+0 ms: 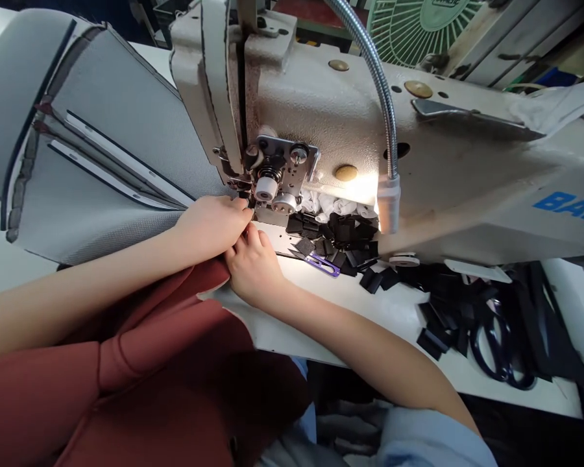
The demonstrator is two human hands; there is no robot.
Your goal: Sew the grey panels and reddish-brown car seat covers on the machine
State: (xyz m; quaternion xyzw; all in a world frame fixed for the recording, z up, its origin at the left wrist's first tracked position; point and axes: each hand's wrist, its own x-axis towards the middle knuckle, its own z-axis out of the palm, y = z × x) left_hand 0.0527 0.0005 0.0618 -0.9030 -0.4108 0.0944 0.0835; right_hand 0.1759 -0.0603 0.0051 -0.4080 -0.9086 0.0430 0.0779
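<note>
My left hand [214, 224] lies curled on the dark red fabric [175, 337], fingertips pinching it right at the needle area of the beige sewing machine [321, 110]. My right hand [253, 266] sits just below it, fingers closed on the same red fabric edge by the presser foot [246, 194]. A large grey mesh panel with dark and white trim [107, 162] spreads out to the left behind the machine head.
A purple thread snipper [324, 264] lies on the white table [394, 311] right of my hands. Several small black fabric pieces [345, 237] are heaped under the machine arm. Black scissors [496, 350] lie at the right. A flexible lamp [388, 201] shines down.
</note>
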